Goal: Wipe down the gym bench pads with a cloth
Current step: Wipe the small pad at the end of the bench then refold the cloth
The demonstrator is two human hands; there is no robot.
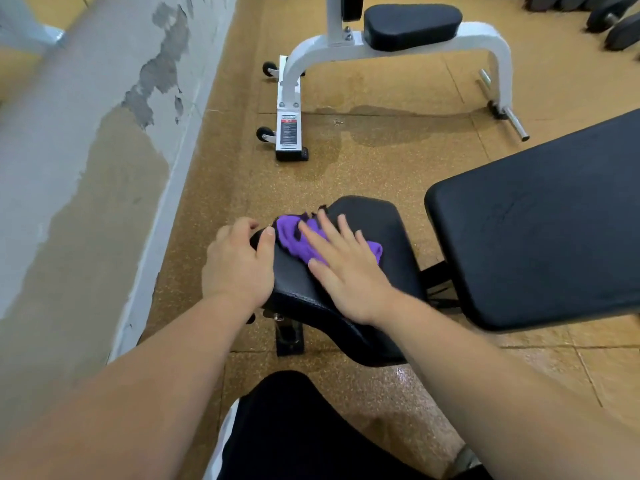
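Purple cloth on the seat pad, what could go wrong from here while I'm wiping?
1. The purple cloth is bunched under the right hand, so it may smear rather than wipe evenly.
2. The floor looks wet and shiny, so footing could slip.
3. The left hand braces the seat pad at its edge and could slip off.

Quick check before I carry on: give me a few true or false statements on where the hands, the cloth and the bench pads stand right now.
1. The right hand lies flat on the purple cloth. True.
2. The cloth lies on the long back pad. False: it lies on the smaller seat pad.
3. The left hand grips the seat pad's edge. True.
4. The left hand holds a spray bottle. False: no bottle is in view.
5. The white-framed bench stands farther away, untouched. True.
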